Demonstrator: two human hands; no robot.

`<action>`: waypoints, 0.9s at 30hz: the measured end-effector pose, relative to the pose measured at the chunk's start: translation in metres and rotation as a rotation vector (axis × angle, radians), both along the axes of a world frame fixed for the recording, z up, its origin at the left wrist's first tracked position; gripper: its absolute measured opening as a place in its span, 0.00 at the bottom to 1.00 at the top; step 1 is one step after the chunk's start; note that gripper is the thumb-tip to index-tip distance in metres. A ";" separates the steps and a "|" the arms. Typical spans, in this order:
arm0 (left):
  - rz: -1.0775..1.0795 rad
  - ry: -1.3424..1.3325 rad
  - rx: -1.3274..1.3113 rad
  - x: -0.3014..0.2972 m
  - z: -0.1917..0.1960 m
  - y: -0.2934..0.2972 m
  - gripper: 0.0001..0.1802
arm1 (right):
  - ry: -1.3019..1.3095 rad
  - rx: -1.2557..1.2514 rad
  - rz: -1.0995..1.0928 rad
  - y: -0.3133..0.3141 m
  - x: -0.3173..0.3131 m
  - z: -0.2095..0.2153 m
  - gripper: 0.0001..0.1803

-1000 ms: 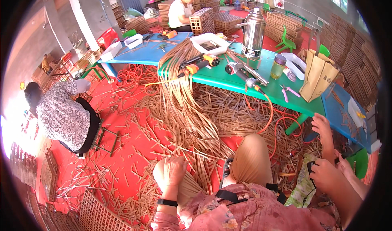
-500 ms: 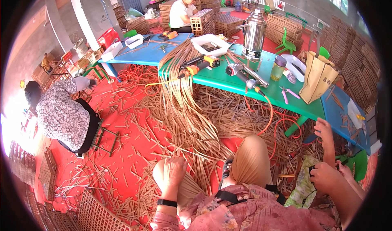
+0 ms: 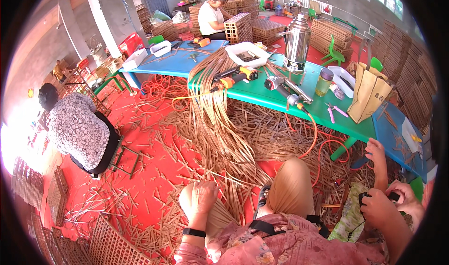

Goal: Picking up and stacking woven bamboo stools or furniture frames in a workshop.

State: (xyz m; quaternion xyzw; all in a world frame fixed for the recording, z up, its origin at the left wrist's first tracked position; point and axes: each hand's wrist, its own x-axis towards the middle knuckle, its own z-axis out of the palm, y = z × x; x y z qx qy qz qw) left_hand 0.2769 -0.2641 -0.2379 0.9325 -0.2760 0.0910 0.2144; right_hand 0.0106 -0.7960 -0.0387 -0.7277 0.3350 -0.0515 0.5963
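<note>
Apparently resting left hand (image 3: 202,197) on the bent knee between six and seven o'clock, above the tan trouser leg (image 3: 220,220), with a black wristband (image 3: 194,232) around the wrist. Cannot tell the grip there from this angle, but can see nothing among the fingers. Holding right hand (image 3: 375,151) up just past three o'clock, empty, with fingers loosely parted; judging ownership from the overlapping forearms, so not with full certainty. Just below, at four o'clock, can see a black strap-like piece (image 3: 363,198) between a co-worker's hands (image 3: 373,209), with the nearer one closed on it, close against the raised forearm. Cannot tell whether wrapped around that forearm or merely beside it. Expect something light and pliable, easy to bend, hardly fragile and probably not slippery. Best to pinch by a free end, clear of skin, rather than at mid-length. Near the centre of the dial, note long brown strips (image 3: 222,129) draped over the green table (image 3: 262,89): likely light, springy and smooth, apt to slide apart unless gathered in a full fist. At three o'clock on the same table, note pliers (image 3: 331,114), small and stiff by the look, best taken by the pink handles.
</note>
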 end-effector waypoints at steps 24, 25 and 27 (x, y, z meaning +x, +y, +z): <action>-0.014 -0.020 -0.006 0.005 -0.003 -0.001 0.09 | -0.095 -0.271 -0.326 -0.082 0.042 -0.052 0.32; -0.007 -0.036 -0.015 0.003 -0.004 0.004 0.10 | -0.119 -0.262 -0.317 -0.078 0.049 -0.049 0.33; -0.003 -0.035 -0.042 0.001 -0.007 0.008 0.09 | -0.177 -0.255 -0.260 -0.076 0.047 -0.046 0.33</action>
